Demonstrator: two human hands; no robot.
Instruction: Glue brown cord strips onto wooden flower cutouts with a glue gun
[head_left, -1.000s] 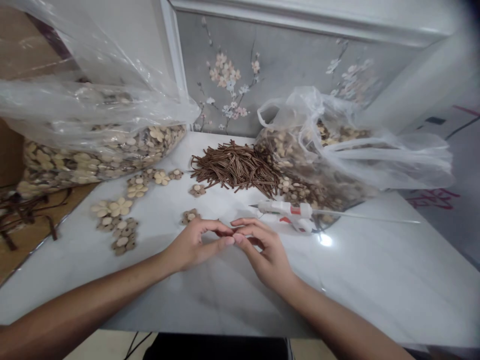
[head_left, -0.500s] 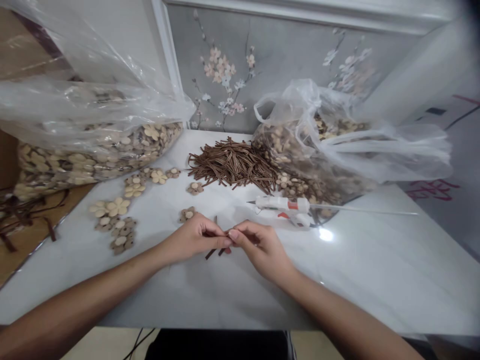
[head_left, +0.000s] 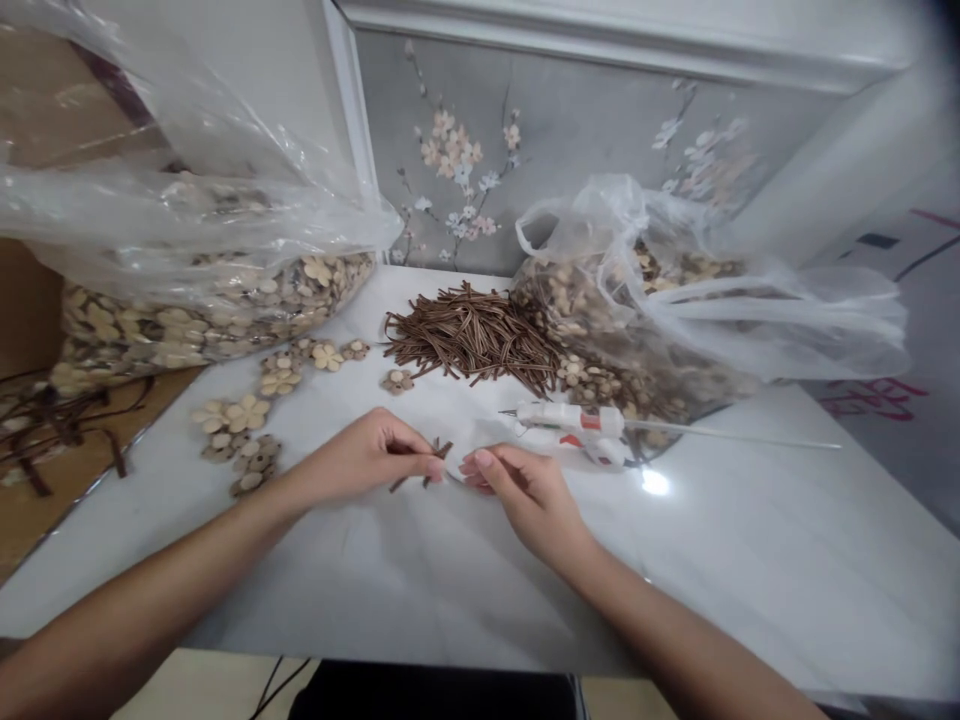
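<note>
My left hand pinches a few thin brown strips that cross each other, their ends poking out above and below the fingertips. Just right of it, my right hand has its thumb and fingers close together; whether anything is between them cannot be made out. A small gap separates the two hands. Beyond them lies a heap of brown strips. A white glue gun with a clear glue stick rests to the right of the heap. One small flower piece sits in front of the heap.
Cream and brown flower pieces lie at the left on the white table. A large clear bag of flowers stands back left, another bag back right. Behind is a framed flower panel.
My hands have parted; my right hand has let go of the strips, which stay in my left hand. The view has shifted slightly.
</note>
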